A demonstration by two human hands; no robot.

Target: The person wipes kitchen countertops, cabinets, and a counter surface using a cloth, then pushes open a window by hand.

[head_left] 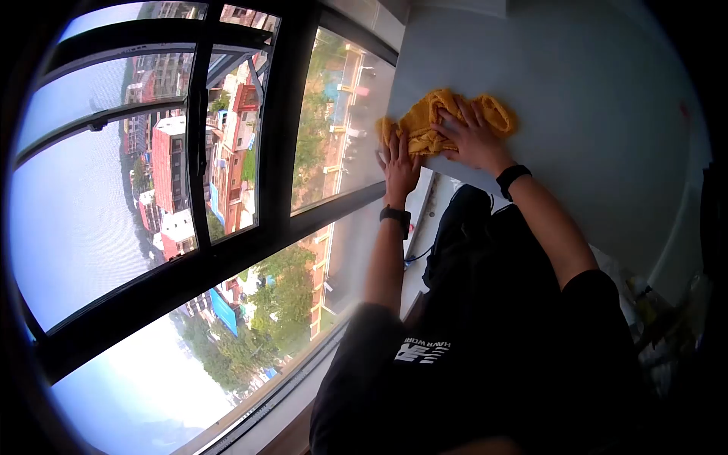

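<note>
A bunched yellow towel [426,121] lies against a smooth pale grey surface [584,98]. My right hand [474,140] presses on the towel's right half, its fingers spread a little and hooked over the folds. At the left end, my left hand [400,171] holds the towel down with its fingers over the lower edge. Both hands have hold of the same towel, close beside each other. What lies beneath the folds is hidden.
A dark-framed window [280,182] fills the left side, close to my left arm. One sash [102,121] appears swung outward. Buildings and trees show outside. A ledge [421,220] runs below the towel, with a thin dark cord. Blurred items [667,311] stand at the lower right.
</note>
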